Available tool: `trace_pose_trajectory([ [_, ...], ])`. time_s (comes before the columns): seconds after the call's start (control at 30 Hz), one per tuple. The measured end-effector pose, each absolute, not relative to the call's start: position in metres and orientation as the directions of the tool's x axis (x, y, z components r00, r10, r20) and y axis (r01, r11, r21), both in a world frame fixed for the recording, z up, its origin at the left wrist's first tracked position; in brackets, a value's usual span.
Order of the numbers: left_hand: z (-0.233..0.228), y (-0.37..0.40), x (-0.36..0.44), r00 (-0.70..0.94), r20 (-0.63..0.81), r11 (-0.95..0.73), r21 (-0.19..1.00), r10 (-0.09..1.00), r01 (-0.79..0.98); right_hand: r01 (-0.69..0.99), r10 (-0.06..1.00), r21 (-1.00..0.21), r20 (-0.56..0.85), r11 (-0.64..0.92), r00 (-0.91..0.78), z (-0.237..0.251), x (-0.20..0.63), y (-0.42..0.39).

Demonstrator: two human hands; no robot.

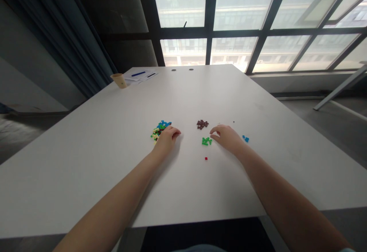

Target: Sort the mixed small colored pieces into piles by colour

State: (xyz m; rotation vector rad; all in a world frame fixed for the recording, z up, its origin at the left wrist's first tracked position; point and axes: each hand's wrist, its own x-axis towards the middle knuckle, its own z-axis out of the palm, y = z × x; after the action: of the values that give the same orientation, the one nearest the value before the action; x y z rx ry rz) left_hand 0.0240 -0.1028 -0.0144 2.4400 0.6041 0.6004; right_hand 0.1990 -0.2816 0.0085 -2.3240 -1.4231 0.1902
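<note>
My left hand (168,137) is beside a mixed pile of small building bricks (156,131) in blue, green, cream and dark brown, partly covering its right side. Its fingers are pressed together, and anything between them is too small to make out. My right hand (226,135) hovers just right of a small heap of green bricks (206,141), thumb and forefinger slightly apart, with nothing visible between them. Behind the green heap lies a group of dark brown bricks (202,124). One red brick (206,158) sits nearer me. Several blue bricks (246,139) lie right of my right hand.
The white table (200,95) stretches toward the windows. A tan paper cup (119,80) stands at its far left edge, next to papers (134,79) with a blue pen (138,74). A tiny dark piece (233,122) lies alone beyond my right hand.
</note>
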Motion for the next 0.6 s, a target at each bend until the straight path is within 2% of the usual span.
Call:
trace_pose_trajectory([
  [0.07, -0.017, -0.105, 0.026, 0.790, 0.207, -0.614, 0.747, 0.578, 0.254, 0.821, 0.880, -0.431, 0.113, -0.375, 0.461, 0.010, 0.197, -0.281],
  [0.17, -0.017, -0.114, 0.031, 0.776, -0.008, -0.197, 0.965, 0.630, 0.170, 0.822, 0.888, -0.459, 0.136, -0.337, 0.440, 0.011, 0.194, -0.281],
  [0.27, -0.013, -0.128, 0.035, 0.793, -0.187, 0.228, 0.972, 0.580, 0.063, 0.824, 0.891, -0.472, 0.155, -0.312, 0.426, 0.011, 0.193, -0.279],
  [0.33, -0.008, -0.137, 0.036, 0.813, -0.258, 0.395, 0.918, 0.522, 0.038, 0.823, 0.890, -0.480, 0.165, -0.304, 0.425, 0.011, 0.192, -0.278],
  [0.43, -0.002, -0.146, 0.036, 0.835, -0.305, 0.511, 0.859, 0.458, 0.033, 0.822, 0.889, -0.488, 0.179, -0.292, 0.422, 0.012, 0.192, -0.278],
  [0.6, -0.001, -0.150, 0.034, 0.852, -0.296, 0.504, 0.862, 0.431, 0.045, 0.826, 0.889, -0.495, 0.200, -0.271, 0.411, 0.011, 0.190, -0.277],
])
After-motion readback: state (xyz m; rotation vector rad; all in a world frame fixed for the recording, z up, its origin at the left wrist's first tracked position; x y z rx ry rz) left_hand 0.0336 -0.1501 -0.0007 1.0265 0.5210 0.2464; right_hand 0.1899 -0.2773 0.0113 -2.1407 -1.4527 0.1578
